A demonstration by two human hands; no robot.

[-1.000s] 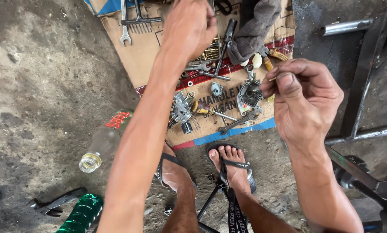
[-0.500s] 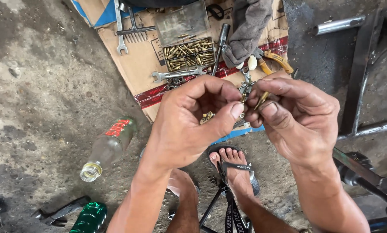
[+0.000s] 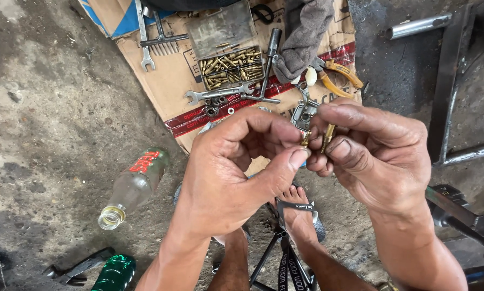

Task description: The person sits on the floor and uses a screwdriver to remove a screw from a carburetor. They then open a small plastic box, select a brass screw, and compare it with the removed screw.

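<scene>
My left hand (image 3: 236, 167) pinches a small brass jet (image 3: 305, 139) between thumb and forefinger. Right beside it, my right hand (image 3: 376, 156) holds a second, longer brass jet (image 3: 328, 136) in its fingertips, and the two hands touch over the cardboard sheet (image 3: 166, 86). Behind them on the cardboard lie an open plastic case of brass jets (image 3: 231, 67), a combination wrench (image 3: 220, 94), a screwdriver (image 3: 269, 59), a grey rag (image 3: 306, 32) and yellow-handled pliers (image 3: 341, 73). A metal carburettor part (image 3: 302, 114) shows just past my fingers.
An empty glass bottle (image 3: 131, 188) lies on the concrete at left, with a green bottle (image 3: 115, 275) below it. My sandalled foot (image 3: 298, 218) is under my hands. Steel frame tubes (image 3: 447, 81) stand at right. Another wrench (image 3: 142, 37) and a rake-like tool (image 3: 163, 37) lie at the cardboard's top.
My left hand came back from reaching over the cardboard and met my right hand. Both now pinch small brass jets, held closer to the camera.
</scene>
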